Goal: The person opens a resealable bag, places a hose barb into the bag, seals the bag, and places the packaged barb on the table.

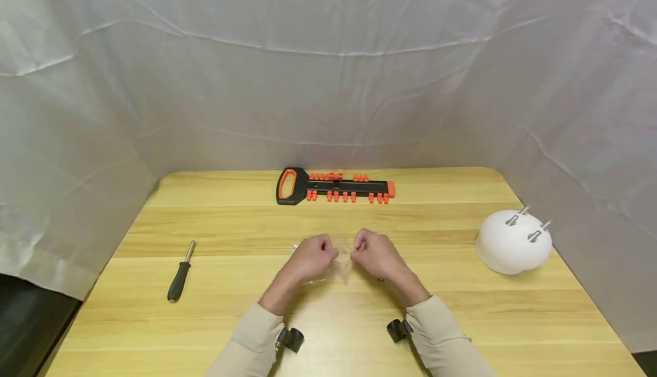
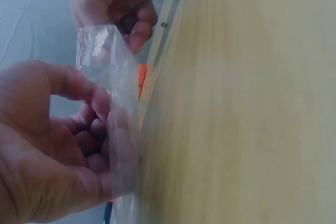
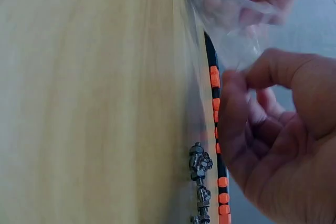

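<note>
pulling open the mouth of a small clear plastic bag (image 1: 336, 263) at the middle of the pale wooden table (image 1: 462, 320), by the look of it. best done by pinching each wall of the film separately, close to the top edge, and drawing the two sides apart evenly and gently, keeping the bag low over the wood so nothing spills or tears. worth minding the small dark metal nuts and screws (image 3: 200, 177) lying loose on the table beside the bag.

left hand (image 1: 311, 258): curled into a loose fist, thumb and fingertips (image 2: 100, 109) pinched onto one side of the clear film. right hand (image 1: 377, 254): likewise curled, thumb and forefinger closed on the opposite edge; neither hand slack. bag stretched between both hands, lower part resting on or just above the table, contents too faint to tell.

further back, a black and orange socket holder rail with a loop handle (image 1: 333, 186); off to the left, a black-handled driver with a metal shank (image 1: 181, 274); to the right, an upturned white bowl with two metal bolts on top (image 1: 513, 241).
</note>
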